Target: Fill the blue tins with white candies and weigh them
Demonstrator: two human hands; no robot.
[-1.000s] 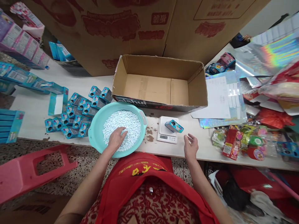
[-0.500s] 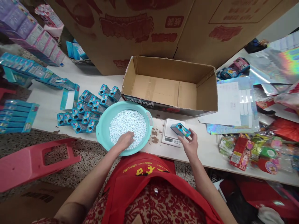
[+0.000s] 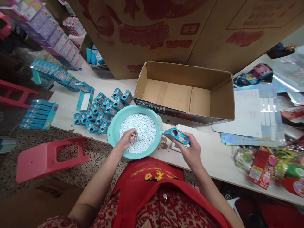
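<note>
My left hand (image 3: pixel 129 138) is cupped closed around some white pellets over the teal basin (image 3: pixel 114 129), which holds a heap of white pellets (image 3: pixel 144 128). In my right hand (image 3: pixel 192 151) is a small blue box (image 3: pixel 177 135) with a round dark hole in its end, held tilted above the front of the white scale (image 3: pixel 187 129). The box and hand hide much of the scale, its display included. Several similar blue boxes (image 3: pixel 99 118) stand and lie grouped left of the basin.
An open cardboard carton (image 3: pixel 175 95) sits behind the basin, with larger cartons (image 3: pixel 154 34) further back. Papers (image 3: pixel 247 110) and bagged items (image 3: pixel 262 167) lie to the right. A red stool (image 3: pixel 40 160) stands at the left, below the table.
My left hand has risen from the heap with pellets in its fingers. My right hand has lifted the blue box off the scale and moved it toward the basin. The view has shifted left.
</note>
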